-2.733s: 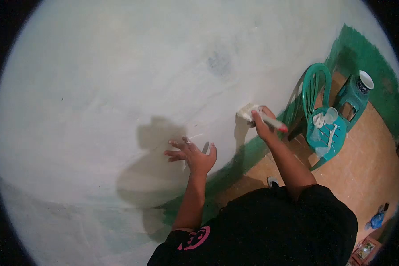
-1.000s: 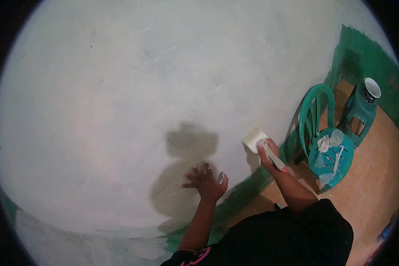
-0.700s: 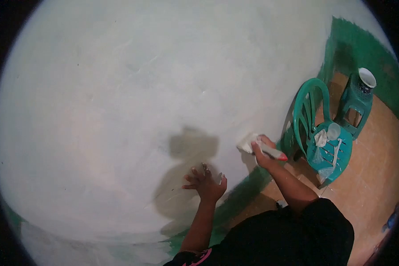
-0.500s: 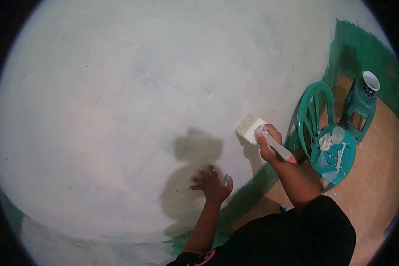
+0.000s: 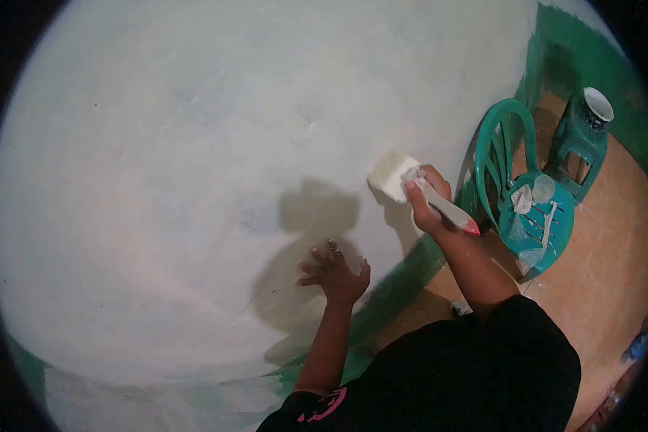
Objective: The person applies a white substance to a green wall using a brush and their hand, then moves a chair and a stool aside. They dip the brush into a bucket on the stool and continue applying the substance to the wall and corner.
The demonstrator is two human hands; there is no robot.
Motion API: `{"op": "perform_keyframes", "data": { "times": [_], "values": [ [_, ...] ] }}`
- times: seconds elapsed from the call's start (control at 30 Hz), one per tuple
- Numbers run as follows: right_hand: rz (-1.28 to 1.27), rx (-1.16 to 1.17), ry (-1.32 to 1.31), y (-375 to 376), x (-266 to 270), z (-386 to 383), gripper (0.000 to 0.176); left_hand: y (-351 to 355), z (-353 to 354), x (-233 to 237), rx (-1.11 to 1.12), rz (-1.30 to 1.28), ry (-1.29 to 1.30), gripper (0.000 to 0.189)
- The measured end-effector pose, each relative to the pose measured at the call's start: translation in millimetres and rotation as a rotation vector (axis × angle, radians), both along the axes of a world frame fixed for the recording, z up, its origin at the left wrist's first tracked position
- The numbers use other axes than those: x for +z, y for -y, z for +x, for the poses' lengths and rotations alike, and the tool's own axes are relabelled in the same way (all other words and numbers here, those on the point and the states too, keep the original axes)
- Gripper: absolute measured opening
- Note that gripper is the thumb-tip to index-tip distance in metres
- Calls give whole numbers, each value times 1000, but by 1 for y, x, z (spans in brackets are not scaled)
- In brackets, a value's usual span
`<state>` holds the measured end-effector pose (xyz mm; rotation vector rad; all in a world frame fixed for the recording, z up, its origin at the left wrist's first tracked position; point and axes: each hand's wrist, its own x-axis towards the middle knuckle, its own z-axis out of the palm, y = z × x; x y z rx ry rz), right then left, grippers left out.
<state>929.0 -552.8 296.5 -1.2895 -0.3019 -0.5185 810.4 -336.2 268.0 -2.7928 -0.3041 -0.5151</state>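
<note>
My right hand (image 5: 427, 196) grips a wide paintbrush (image 5: 450, 213) near its white-coated ferrule. The handle is pale with a red tip, pointing down and right. Its paint-laden bristles meet or nearly meet the white wall (image 5: 216, 158); the exact contact is hard to make out. Lower and to the left, my left hand (image 5: 338, 275) is open with its fingers spread, close to or against the wall, holding nothing. A shadow of my head and arm falls on the wall around it.
Right of the wall stands a green plastic chair (image 5: 507, 144), with a clear cup (image 5: 543, 189) and crumpled plastic on its seat. Behind it, a green stool (image 5: 582, 147) carries a white-rimmed container (image 5: 598, 105). Green paint (image 5: 410, 270) bands the wall's base above the tiled floor (image 5: 597, 245).
The brush has tilted, and its bristles look pressed or blurred now. The whole view has shifted slightly, so wall, chair and stool sit higher. My left hand stays spread.
</note>
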Motion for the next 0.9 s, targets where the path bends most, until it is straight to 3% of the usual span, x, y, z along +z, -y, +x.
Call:
{"op": "perform_keyframes", "data": {
  "times": [0.1, 0.2, 0.3, 0.37, 0.43, 0.5, 0.57, 0.6, 0.67, 0.77, 0.9],
  "values": [
    [180, 2, 101, -9, -7, 11, 17, -1, 1, -3, -41, 20, 73, 91],
    [58, 36, 72, -11, -66, 9, 11, 4, 1, 5, 48, -14, -49, 92],
    [14, 6, -34, -21, -140, -9, 13, 0, 0, 1, -11, 35, -7, 90],
    [-15, -37, -82, -21, -150, -11, 14, 1, 0, 2, 3, 41, -32, 93],
    [-118, -70, -207, -14, -125, -4, 15, 8, 3, 5, 7, 44, -61, 96],
    [-63, -88, -99, -3, -68, 7, 23, 15, 5, 10, 62, -23, -182, 94],
    [38, 4, -34, 11, -14, 11, 21, 17, 6, 5, 10, 12, -154, 94],
    [37, -5, -33, 8, -6, 16, 21, 16, 8, 1, -32, 47, -119, 94],
    [275, 64, 19, 3, 2, 22, 16, 13, 10, -8, -57, -9, -114, 87],
    [193, 13, 49, -4, -49, 26, 16, 11, 9, -9, -88, -40, -133, 81],
    [204, 42, -117, -12, -142, 0, 14, 14, 10, -4, -102, -48, -185, 79]
  ]
}}
